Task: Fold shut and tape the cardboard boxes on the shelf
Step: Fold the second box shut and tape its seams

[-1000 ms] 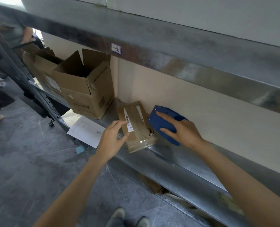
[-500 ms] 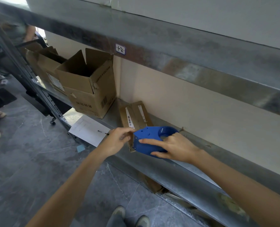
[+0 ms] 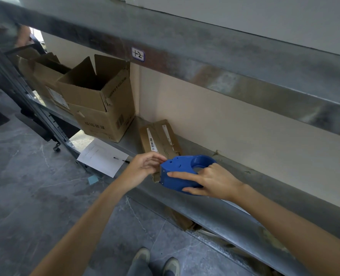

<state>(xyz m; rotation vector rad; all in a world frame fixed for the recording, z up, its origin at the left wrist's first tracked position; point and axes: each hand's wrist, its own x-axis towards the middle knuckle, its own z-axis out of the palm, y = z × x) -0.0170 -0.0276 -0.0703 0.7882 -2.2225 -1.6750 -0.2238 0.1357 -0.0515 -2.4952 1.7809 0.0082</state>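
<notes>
Grey metal shelf (image 3: 274, 187): small flat brown cardboard box (image 3: 158, 139) lies folded shut, untaped by the look. Right hand (image 3: 214, 182) wraps the blue plastic tape dispenser (image 3: 182, 173) over its near end, left hand (image 3: 144, 169) pinching the nose. Bigger open-flapped box (image 3: 103, 108) waits.

metal shelf (image 3: 284, 189), open box (image 3: 101, 108), flat box (image 3: 158, 137), paper (image 3: 103, 160)

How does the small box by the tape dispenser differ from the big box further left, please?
The small box lies flat with flaps folded shut; the big box stands tall with flaps up. The small box carries white label strips on top; the big box has dark print on its sides. The blue tape dispenser hides the small box's near end; the big box stands apart from it. Both are brown cardboard.
</notes>
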